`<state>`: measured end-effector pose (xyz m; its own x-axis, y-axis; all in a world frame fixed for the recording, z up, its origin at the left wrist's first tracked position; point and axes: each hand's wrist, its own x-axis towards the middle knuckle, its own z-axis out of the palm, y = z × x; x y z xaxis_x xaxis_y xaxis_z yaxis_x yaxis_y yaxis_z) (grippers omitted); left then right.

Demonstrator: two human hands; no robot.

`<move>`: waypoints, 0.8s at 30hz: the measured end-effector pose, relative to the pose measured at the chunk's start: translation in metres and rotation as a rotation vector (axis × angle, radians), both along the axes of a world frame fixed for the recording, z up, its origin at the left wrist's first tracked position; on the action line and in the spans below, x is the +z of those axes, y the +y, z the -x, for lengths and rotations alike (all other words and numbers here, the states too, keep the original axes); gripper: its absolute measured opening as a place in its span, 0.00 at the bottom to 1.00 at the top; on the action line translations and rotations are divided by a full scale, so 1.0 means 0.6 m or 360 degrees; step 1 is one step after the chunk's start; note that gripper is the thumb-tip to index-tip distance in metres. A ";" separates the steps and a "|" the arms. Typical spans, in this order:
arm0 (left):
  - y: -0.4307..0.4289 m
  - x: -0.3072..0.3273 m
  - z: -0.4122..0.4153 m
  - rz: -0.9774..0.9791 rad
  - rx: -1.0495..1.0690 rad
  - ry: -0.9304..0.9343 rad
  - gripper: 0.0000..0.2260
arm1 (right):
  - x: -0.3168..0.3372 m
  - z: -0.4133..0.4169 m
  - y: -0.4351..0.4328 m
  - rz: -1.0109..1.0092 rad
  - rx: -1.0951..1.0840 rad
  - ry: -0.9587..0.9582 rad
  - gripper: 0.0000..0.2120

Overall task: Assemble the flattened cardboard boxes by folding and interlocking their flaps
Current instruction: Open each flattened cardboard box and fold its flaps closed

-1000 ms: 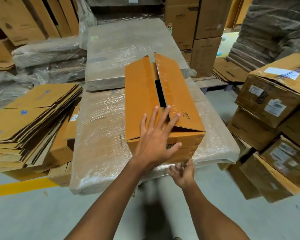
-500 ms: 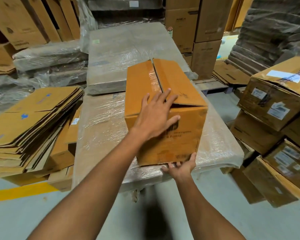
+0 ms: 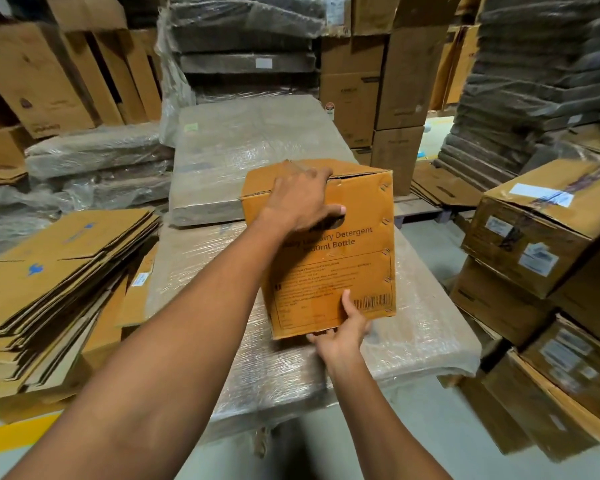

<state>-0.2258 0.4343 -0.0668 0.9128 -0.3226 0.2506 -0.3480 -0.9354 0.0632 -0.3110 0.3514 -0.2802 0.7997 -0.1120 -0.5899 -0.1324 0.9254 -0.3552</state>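
Now box [image 3: 359, 268] upright, long axis vert.; L hand [image 3: 302, 200], R hand [image 3: 343, 336] grips clamp it.

Left hand [image 3: 300, 202] curled; right hand [image 3: 343, 332] curled

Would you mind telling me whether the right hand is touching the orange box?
Touching. The head view shows the right hand gripping the orange box at its bottom edge, thumb on its printed face.
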 end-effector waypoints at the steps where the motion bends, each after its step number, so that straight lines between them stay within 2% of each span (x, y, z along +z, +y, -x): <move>1: 0.000 0.000 -0.001 0.0002 0.0017 -0.0005 0.36 | 0.008 -0.001 -0.001 0.0002 -0.0004 -0.0035 0.42; 5: 0.017 0.003 0.002 0.0075 0.0063 -0.0075 0.39 | 0.041 -0.007 -0.004 0.0004 -0.0145 -0.0090 0.50; 8: 0.033 0.006 0.014 0.0257 0.0088 -0.0174 0.40 | 0.069 -0.017 -0.010 0.0051 -0.0276 -0.0183 0.55; 11: 0.041 0.008 0.034 0.0605 0.0139 -0.0365 0.36 | 0.104 -0.030 -0.023 0.0229 -0.0398 -0.0312 0.53; 14: 0.047 0.007 0.054 0.1149 0.0336 -0.0498 0.35 | 0.152 -0.053 -0.052 0.0537 -0.0495 -0.0485 0.54; 16: 0.053 0.000 0.069 0.1591 0.0482 -0.0505 0.33 | 0.190 -0.073 -0.083 0.0865 -0.0478 -0.0615 0.55; 20: 0.058 -0.062 0.105 0.2436 0.0706 -0.0376 0.24 | 0.275 -0.093 -0.128 0.1979 -0.0286 -0.0674 0.55; 24: 0.012 -0.166 0.136 0.3289 0.0941 -0.0251 0.19 | 0.354 -0.110 -0.127 0.2806 0.0022 -0.0903 0.53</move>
<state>-0.3075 0.4415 -0.1667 0.7197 0.6761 -0.1578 -0.2221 0.4395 0.8703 -0.2448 0.2752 -0.0678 0.8419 -0.2163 0.4945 0.3294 -0.5199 -0.7882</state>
